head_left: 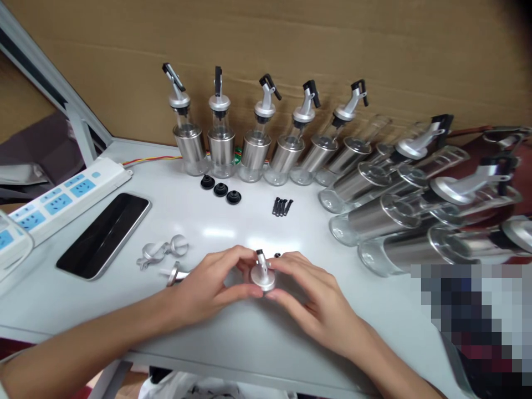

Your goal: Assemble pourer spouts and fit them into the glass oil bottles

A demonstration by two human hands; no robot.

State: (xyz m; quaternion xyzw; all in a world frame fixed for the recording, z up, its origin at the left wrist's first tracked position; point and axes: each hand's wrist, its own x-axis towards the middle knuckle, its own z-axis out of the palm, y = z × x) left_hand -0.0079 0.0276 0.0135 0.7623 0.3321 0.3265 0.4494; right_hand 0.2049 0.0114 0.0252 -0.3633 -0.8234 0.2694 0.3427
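While its spout (261, 259) points nearly upright, the metal pourer top (263, 279) sits at the near centre, directly between my left hand (224, 281) and right hand (319, 293), neither nearer; both grip it, thumbs and fingers part-curled.

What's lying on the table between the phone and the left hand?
In the head view, silvery round pieces lie between the phone and left hand, plus a metal part nearer the hand.
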